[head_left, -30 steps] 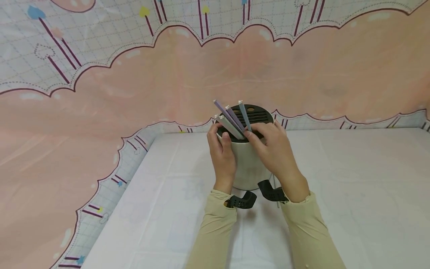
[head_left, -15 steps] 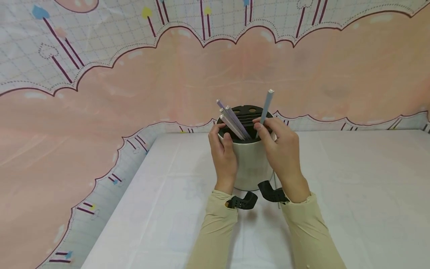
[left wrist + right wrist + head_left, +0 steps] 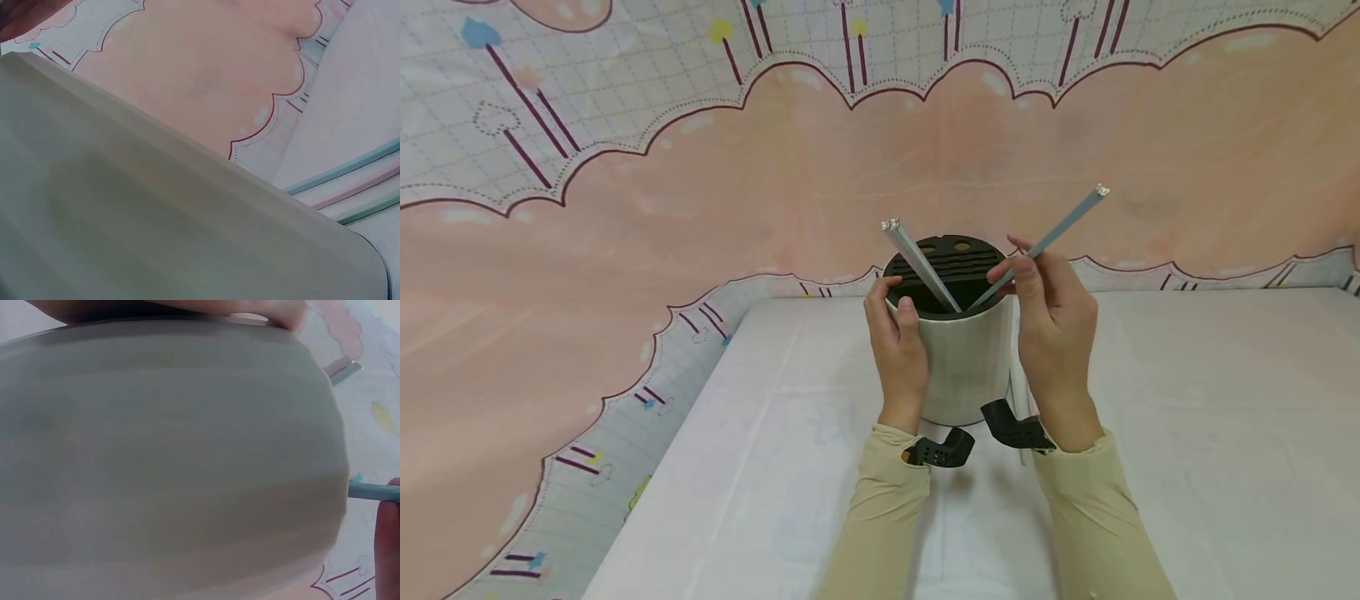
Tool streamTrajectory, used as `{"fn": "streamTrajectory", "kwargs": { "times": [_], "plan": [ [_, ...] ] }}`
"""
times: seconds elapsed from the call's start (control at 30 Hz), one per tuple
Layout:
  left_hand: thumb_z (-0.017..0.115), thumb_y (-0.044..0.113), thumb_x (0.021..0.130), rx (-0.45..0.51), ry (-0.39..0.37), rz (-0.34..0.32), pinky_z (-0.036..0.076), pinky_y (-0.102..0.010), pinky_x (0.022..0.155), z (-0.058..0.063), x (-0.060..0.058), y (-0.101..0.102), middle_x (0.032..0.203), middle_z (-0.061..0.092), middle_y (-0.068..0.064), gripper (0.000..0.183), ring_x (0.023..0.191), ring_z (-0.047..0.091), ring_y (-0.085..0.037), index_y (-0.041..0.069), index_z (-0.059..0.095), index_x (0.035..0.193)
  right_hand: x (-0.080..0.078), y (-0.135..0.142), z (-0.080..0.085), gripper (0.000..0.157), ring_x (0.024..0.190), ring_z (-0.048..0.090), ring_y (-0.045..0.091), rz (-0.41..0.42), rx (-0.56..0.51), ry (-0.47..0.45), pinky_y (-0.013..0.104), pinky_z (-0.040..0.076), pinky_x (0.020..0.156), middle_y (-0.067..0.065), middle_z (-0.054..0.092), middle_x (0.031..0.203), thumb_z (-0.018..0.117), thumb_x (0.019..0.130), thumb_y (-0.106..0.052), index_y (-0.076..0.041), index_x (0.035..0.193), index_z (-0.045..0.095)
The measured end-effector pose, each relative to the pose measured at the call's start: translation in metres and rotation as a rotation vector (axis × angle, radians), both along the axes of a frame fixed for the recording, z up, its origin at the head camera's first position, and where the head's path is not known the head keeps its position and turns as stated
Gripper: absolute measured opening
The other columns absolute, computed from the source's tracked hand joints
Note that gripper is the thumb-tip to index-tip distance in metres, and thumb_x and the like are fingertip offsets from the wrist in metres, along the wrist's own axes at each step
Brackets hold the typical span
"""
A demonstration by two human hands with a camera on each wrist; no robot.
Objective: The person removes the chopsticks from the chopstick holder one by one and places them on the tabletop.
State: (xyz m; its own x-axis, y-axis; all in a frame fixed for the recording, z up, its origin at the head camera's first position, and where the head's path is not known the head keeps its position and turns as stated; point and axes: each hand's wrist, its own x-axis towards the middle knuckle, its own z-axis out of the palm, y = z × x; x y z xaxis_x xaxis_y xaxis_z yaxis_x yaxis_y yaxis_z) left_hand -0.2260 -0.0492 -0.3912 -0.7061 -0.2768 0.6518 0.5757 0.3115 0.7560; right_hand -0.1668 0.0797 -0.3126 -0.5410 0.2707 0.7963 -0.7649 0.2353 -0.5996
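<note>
A pale ribbed pen holder [image 3: 966,367] with a black slotted top [image 3: 958,258] stands on the white table. My left hand [image 3: 901,358] holds its left side, thumb at the front and fingertips over the rim. My right hand [image 3: 1052,333] pinches a slim blue pencil-like stick [image 3: 1067,221] with a sparkly end. This stick leans to the right, its lower end at the holder's front opening. Other slim sticks [image 3: 921,267] lean left out of the same opening, overlapping one another. In the right wrist view, the holder's wall [image 3: 169,444] hides most of the blue stick [image 3: 369,490].
More slim sticks lie on the table beside the holder; blue [image 3: 344,165], pink [image 3: 362,183] and green [image 3: 375,205] ones show in the left wrist view. A patterned pink cloth [image 3: 880,183] hangs behind the table. Each wrist carries a black camera mount [image 3: 942,447].
My right hand has moved right, swinging the blue stick from leaning left to leaning right. The other sticks have bunched together. My left hand keeps its place on the pen holder.
</note>
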Motion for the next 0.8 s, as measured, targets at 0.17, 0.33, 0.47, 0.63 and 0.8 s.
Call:
{"fn": "streamTrajectory", "kwargs": {
  "times": [0.17, 0.33, 0.47, 0.63, 0.8],
  "plan": [
    [0.031, 0.046, 0.091, 0.007, 0.005, -0.013, 0.026, -0.035, 0.100, -0.002, -0.003, -0.001, 0.127, 0.037, 0.008, 0.041, 0.121, 0.031, -0.005, 0.020, 0.040, 0.122, 0.003, 0.002, 0.004, 0.031, 0.081, 0.057, 0.019, 0.024, -0.025, -0.006, 0.028, 0.045, 0.079, 0.016, 0.059, 0.085, 0.050, 0.090, -0.006, -0.004, 0.121, 0.052],
    [0.032, 0.045, 0.091, 0.014, 0.013, -0.026, 0.027, -0.034, 0.099, -0.002, -0.003, -0.001, 0.127, 0.037, 0.006, 0.040, 0.120, 0.032, -0.006, 0.021, 0.040, 0.122, 0.001, 0.008, 0.003, 0.033, 0.082, 0.058, 0.022, 0.058, -0.185, -0.003, 0.029, 0.046, 0.078, 0.016, 0.057, 0.087, 0.051, 0.090, -0.006, -0.006, 0.123, 0.049],
    [0.032, 0.047, 0.092, 0.006, 0.044, -0.027, 0.029, -0.033, 0.098, -0.001, 0.001, 0.000, 0.124, 0.038, 0.004, 0.042, 0.118, 0.035, -0.009, 0.019, 0.040, 0.123, 0.001, 0.017, 0.004, 0.032, 0.074, 0.059, 0.026, 0.146, -0.393, 0.045, 0.031, 0.049, 0.072, 0.019, 0.057, 0.081, 0.051, 0.089, -0.007, -0.004, 0.121, 0.047],
    [0.032, 0.053, 0.091, -0.012, 0.092, -0.014, 0.028, -0.031, 0.098, -0.001, 0.004, 0.000, 0.123, 0.040, 0.003, 0.049, 0.118, 0.036, -0.010, 0.019, 0.039, 0.125, 0.002, 0.025, 0.004, 0.033, 0.067, 0.061, 0.029, 0.205, -0.515, 0.077, 0.036, 0.051, 0.069, 0.023, 0.057, 0.079, 0.053, 0.089, -0.007, -0.003, 0.120, 0.045],
    [0.032, 0.053, 0.091, -0.015, 0.100, -0.003, 0.027, -0.031, 0.099, 0.000, 0.008, 0.000, 0.123, 0.040, 0.004, 0.049, 0.118, 0.035, -0.010, 0.020, 0.040, 0.125, 0.003, 0.029, 0.005, 0.030, 0.061, 0.059, 0.031, 0.253, -0.603, 0.096, 0.036, 0.051, 0.063, 0.023, 0.055, 0.073, 0.052, 0.089, -0.008, 0.000, 0.118, 0.045]
  ]
}}
